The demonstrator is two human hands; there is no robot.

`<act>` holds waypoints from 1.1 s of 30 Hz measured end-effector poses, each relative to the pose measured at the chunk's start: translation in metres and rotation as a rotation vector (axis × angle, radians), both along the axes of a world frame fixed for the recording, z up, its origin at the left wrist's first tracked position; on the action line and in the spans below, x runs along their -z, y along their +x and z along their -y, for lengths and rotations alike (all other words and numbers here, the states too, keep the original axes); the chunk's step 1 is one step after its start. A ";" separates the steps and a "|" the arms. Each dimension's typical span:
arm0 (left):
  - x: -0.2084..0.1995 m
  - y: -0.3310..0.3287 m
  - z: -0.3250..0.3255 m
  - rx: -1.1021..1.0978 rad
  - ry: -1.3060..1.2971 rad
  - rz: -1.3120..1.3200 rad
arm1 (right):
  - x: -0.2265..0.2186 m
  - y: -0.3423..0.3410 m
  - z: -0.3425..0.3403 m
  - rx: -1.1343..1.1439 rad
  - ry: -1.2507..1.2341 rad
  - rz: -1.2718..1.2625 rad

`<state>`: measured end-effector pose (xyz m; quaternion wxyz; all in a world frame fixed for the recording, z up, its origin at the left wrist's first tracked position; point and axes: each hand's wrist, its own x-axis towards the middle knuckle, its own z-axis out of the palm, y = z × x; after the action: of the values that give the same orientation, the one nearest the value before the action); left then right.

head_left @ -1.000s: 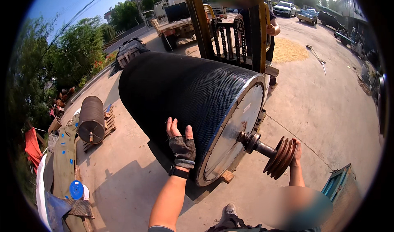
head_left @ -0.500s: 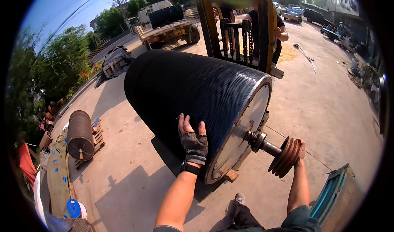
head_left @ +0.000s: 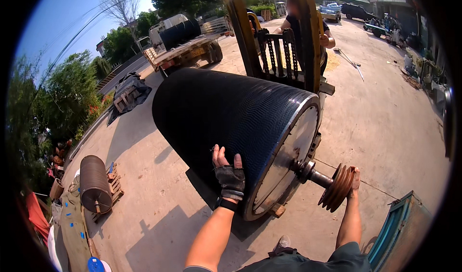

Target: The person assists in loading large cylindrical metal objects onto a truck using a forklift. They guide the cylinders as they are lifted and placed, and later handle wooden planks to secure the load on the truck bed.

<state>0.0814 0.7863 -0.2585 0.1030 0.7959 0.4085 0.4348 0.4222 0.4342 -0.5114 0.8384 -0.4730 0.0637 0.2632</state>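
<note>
Fingers of the left hand, in a dark grey fingerless fabric glove, lay loosely spread against the side of a large black cylindrical roller with a finely textured surface, the thumb held apart. The right hand touched the outer face of a rust-brown grooved metal pulley, its fingers partly hidden; how tightly they closed could not be told. The pulley sat on a dark steel shaft jutting from the roller's pale grey round end plate. The roller lay on its side before a yellow-and-black metal lift mast, behind which stood a person in a dark top. To the left, a smaller brown cylindrical roller rested on a wooden slatted pallet.
</note>
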 end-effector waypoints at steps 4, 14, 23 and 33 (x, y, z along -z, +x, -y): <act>0.010 0.001 -0.005 0.022 -0.019 0.030 | -0.002 -0.009 0.004 0.013 0.035 0.000; 0.012 0.000 -0.017 0.048 -0.074 0.021 | -0.043 -0.032 -0.007 -0.004 0.034 -0.040; 0.012 0.000 -0.032 0.084 -0.061 0.040 | -0.028 -0.038 -0.001 -0.006 0.065 0.025; 0.017 0.014 -0.062 0.093 -0.073 0.065 | -0.088 -0.074 -0.029 0.019 0.010 0.019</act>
<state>0.0958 0.8486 -0.2752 0.1653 0.7953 0.3830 0.4399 0.3486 0.4635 -0.4229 0.8440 -0.4705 0.0589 0.2508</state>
